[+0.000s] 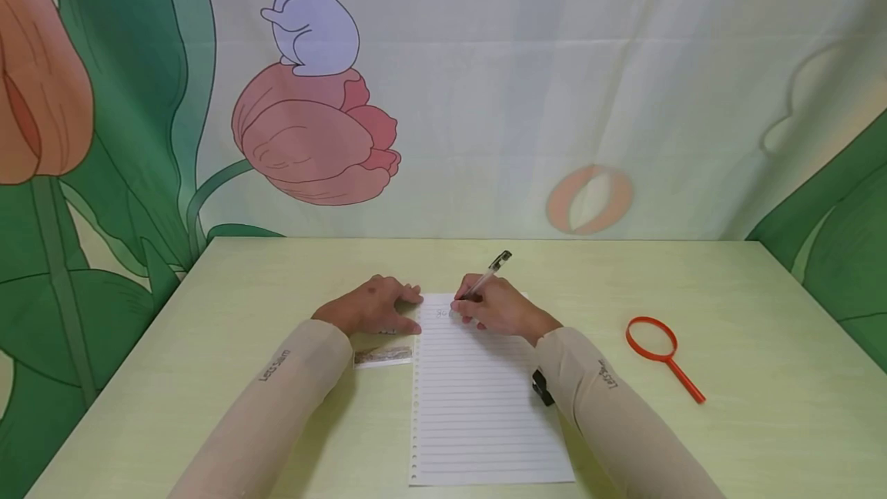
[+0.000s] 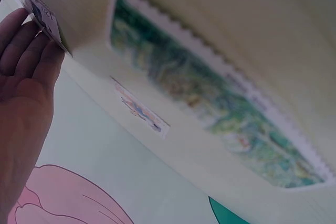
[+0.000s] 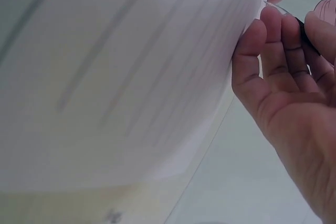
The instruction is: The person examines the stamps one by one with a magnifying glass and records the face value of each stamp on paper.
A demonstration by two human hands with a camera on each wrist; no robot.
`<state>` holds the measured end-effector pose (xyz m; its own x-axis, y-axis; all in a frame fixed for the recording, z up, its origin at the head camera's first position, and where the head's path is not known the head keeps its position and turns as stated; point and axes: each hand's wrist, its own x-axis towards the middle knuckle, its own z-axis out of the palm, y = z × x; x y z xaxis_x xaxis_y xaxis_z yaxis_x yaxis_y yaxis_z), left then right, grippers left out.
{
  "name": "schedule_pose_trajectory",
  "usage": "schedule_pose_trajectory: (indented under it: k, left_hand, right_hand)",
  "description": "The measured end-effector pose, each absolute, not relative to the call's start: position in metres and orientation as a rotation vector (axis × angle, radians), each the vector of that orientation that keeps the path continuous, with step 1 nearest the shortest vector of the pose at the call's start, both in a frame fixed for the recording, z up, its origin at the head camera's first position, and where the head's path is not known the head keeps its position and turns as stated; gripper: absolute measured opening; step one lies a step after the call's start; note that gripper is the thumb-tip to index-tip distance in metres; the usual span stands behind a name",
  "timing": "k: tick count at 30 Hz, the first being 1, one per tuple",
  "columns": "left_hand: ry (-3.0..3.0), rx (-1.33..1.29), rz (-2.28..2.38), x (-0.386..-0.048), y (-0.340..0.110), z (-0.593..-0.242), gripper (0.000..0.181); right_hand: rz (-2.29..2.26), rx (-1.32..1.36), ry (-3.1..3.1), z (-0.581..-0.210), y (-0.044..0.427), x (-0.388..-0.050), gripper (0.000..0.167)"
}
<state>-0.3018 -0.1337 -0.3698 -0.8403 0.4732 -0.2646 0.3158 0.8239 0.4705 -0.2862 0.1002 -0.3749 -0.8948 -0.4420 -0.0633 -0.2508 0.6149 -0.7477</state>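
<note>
A sheet of lined paper (image 1: 485,406) lies on the table, with a few small marks near its top left. My right hand (image 1: 504,308) pinches a clear pen with a black end (image 1: 500,260), its tip down at those marks. Thumb and fingertips of my left hand (image 1: 374,306) rest at the sheet's upper left edge. Just below that hand lies a small picture card (image 1: 383,356). In the left wrist view, a green picture with a serrated edge (image 2: 199,98) and a smaller one (image 2: 140,109) lie near my left hand (image 2: 23,87).
A red magnifying glass (image 1: 681,377) lies to the right of my right forearm. A small black object (image 1: 543,388) sits at the sheet's right edge, partly behind the sleeve. Behind the table (image 1: 762,314) hangs a printed curtain (image 1: 471,98).
</note>
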Motion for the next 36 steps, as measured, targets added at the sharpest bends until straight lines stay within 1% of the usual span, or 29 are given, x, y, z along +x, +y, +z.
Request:
schedule_pose_trajectory:
  k: [10,28,36]
  left_hand:
    - [2.649,0.630,0.558,-0.3072,-0.1329,-0.3697,0.059]
    - [2.663,0.553,0.562,-0.3047,-0.1291,-0.3705,0.058]
    - [2.674,0.518,0.582,-0.3059,-0.1290,-0.3640,0.056]
  right_hand:
    - [-1.183,-0.541,2.590,-0.3733,0.1008,-0.2880,0.009]
    - [-1.284,-0.478,2.537,-0.3744,0.1052,-0.2856,0.010]
    - [-1.243,-0.510,2.575,-0.3683,0.1059,-0.2849,0.015]
